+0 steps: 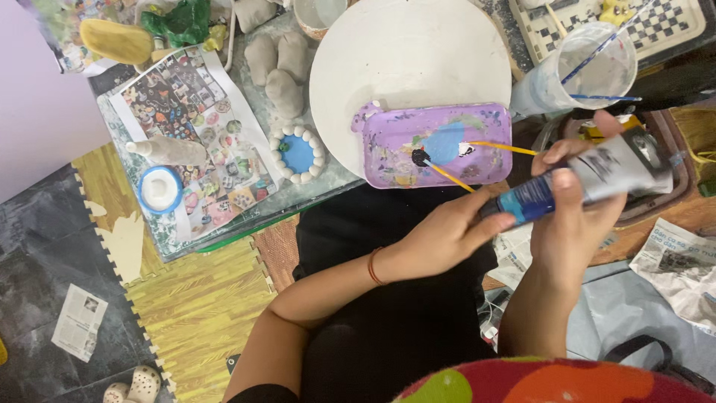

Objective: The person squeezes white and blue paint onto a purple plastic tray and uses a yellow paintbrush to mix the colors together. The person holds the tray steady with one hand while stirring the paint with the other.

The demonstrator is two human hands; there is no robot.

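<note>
Both forearms bare, reaching forward and angled right, hands meeting at centre-right. Left hand [447, 235]: thumb and fingers pinched together at the tips, thin orange band on wrist. Right hand [578, 216]: fingers curled in a closed grip, thumb up top.

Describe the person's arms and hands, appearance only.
Both forearms are bare, with no sleeves reaching them and no gloves. The left hand has a thin orange band at the wrist. The right hand shows no ring, watch or band. Fingernails look short and unpainted, as far as the view shows. A dark sleeve edge shows near the left upper arm.
</note>
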